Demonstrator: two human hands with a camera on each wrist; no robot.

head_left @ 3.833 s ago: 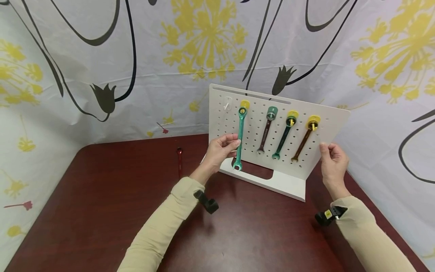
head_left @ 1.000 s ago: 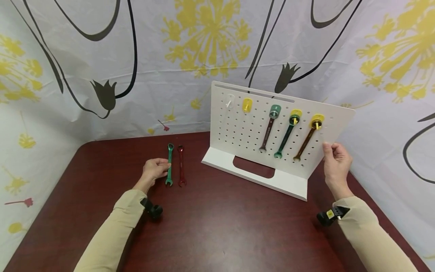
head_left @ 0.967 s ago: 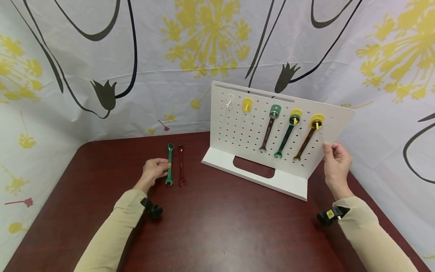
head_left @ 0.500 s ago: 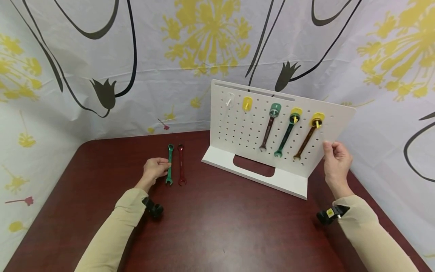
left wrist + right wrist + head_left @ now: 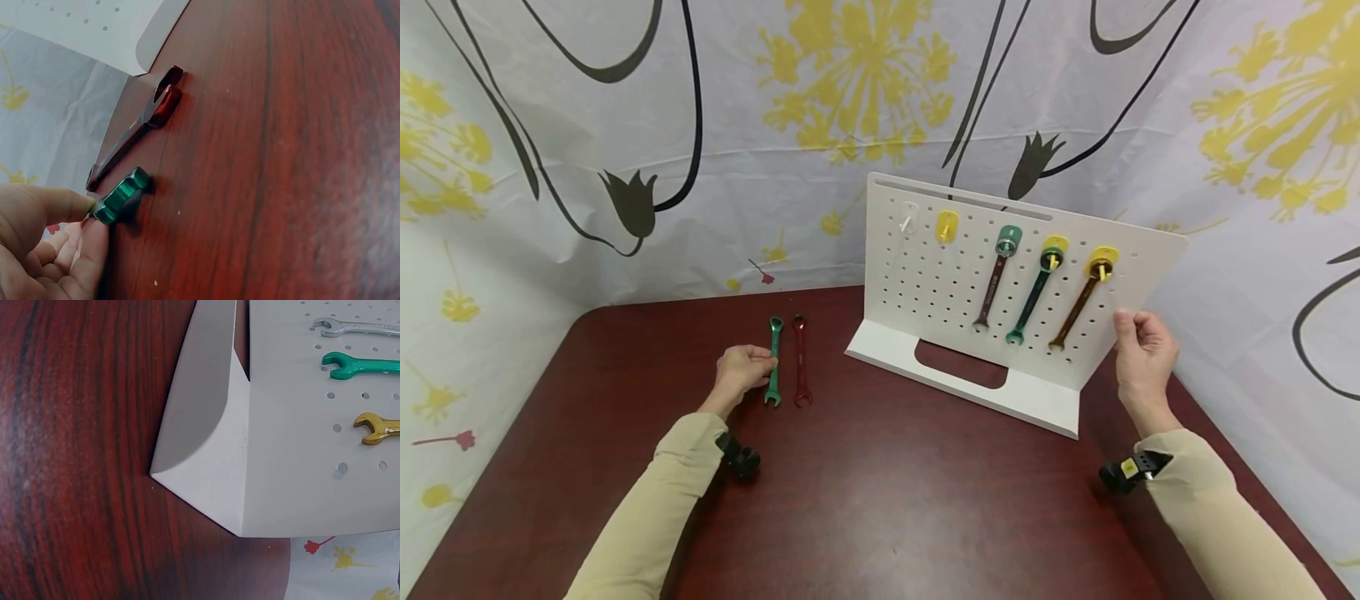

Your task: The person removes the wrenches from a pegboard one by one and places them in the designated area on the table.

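My left hand (image 5: 741, 373) pinches a green combination wrench (image 5: 775, 340) between thumb and fingers, low over the table. In the left wrist view its open end (image 5: 123, 195) casts a shadow; whether it touches the wood I cannot tell. Just right of it lies a red combination wrench (image 5: 801, 358), apart and roughly parallel. With thumb in front, my right hand (image 5: 1145, 360) grips the right edge of the white pegboard (image 5: 880, 258); its other fingers are partly hidden. On the board hang a silver wrench (image 5: 353, 327), a green wrench (image 5: 365, 365) and a gold wrench (image 5: 378, 428).
A clear-white hook (image 5: 908, 218) and a yellow hook (image 5: 947, 227) at the board's upper left hold nothing. The board's base (image 5: 1037, 400) has a wide slot and rests on the dark red table (image 5: 880, 500). A patterned cloth (image 5: 737, 192) stands close behind.
Several seconds ago my left hand held the green wrench at the yellow hook; it has come left and down beside the red wrench. Over the last second both hands stay nearly still.
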